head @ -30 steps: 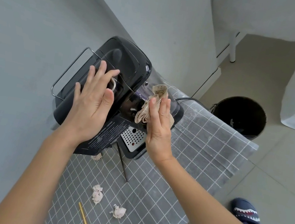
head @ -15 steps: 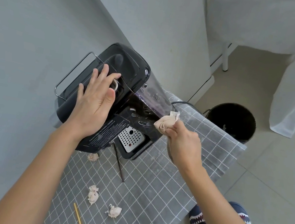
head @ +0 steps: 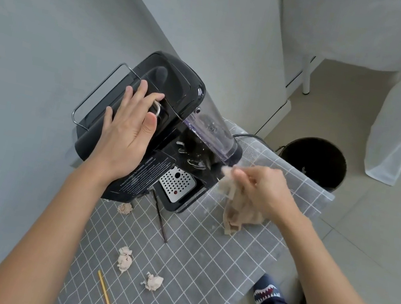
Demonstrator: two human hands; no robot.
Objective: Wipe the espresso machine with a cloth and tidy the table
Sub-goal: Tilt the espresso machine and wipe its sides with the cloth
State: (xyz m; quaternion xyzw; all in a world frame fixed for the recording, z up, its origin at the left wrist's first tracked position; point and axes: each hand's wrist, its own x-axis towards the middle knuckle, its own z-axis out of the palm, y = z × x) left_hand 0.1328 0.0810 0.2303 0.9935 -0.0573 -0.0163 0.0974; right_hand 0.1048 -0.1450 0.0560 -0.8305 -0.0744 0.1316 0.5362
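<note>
A black espresso machine [head: 178, 89] stands at the far end of a table covered by a grey checked cloth [head: 202, 258]. My left hand [head: 126, 134] lies flat on the machine's top, fingers spread, holding nothing. My right hand [head: 259, 188] pinches a beige cloth [head: 237, 211] just right of the machine's lower front; the cloth hangs down and is blurred. The perforated drip tray [head: 177, 182] shows between my hands.
Three crumpled paper balls [head: 124, 258] [head: 153, 282] [head: 125, 208] lie on the table, plus a dark stick [head: 161, 222] and a yellow stick [head: 106, 295]. A black bin [head: 312, 160] stands on the floor past the table's right edge. A wall runs along the left.
My right hand has come off the machine's front and moved right and down with the cloth, which now hangs loose. My left hand has stayed on the machine's top.
</note>
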